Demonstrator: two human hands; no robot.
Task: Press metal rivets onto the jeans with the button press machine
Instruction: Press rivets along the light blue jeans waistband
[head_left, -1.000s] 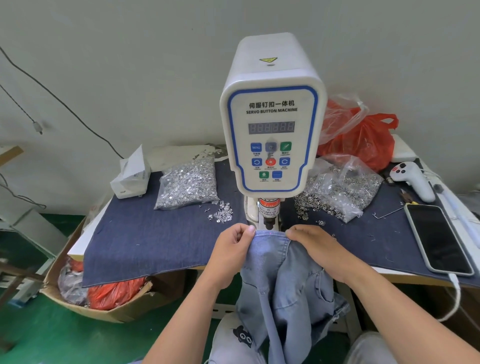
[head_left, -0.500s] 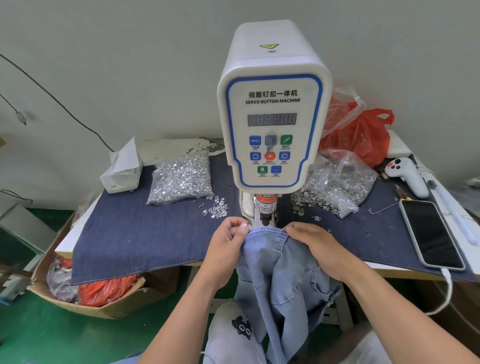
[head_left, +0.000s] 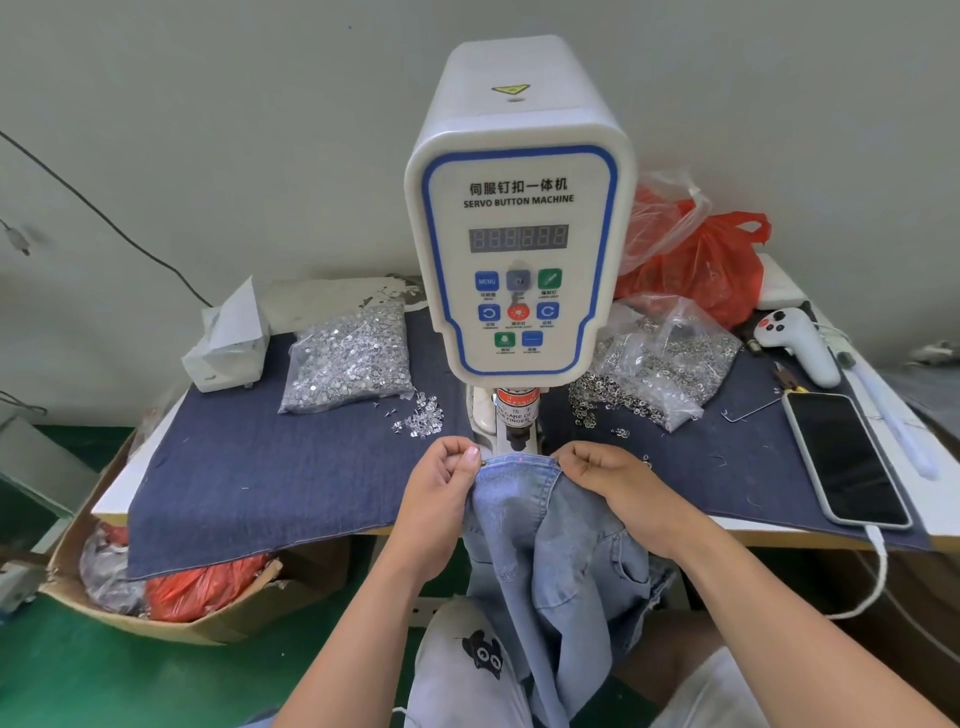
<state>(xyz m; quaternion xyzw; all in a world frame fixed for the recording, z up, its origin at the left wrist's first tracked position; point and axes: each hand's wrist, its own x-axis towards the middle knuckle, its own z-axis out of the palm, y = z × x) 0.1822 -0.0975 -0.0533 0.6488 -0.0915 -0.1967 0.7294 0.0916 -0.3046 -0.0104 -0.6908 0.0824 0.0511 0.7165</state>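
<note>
At the centre of the frame, both hands stretch a folded edge of the jeans under the nose of the button press machine. The left hand pinches the denim at its left corner, thumb on top; the right hand grips the right corner with curled fingers. A small red light dot sits on the hem between them, seemingly the aiming mark below the punch.

To do this step well, the cloth probably wants to stay taut and flat, with the dot exactly where the rivet should land — and both thumbs kept off to the sides, clear of the punch, before the press is triggered.

The jeans are pale blue, soft and washed-looking, with a stitched hem; the rest hangs off the table edge into the person's lap at lower centre. A small metal stud seems to glint beside the left thumb, though it is too small to be sure.
</note>
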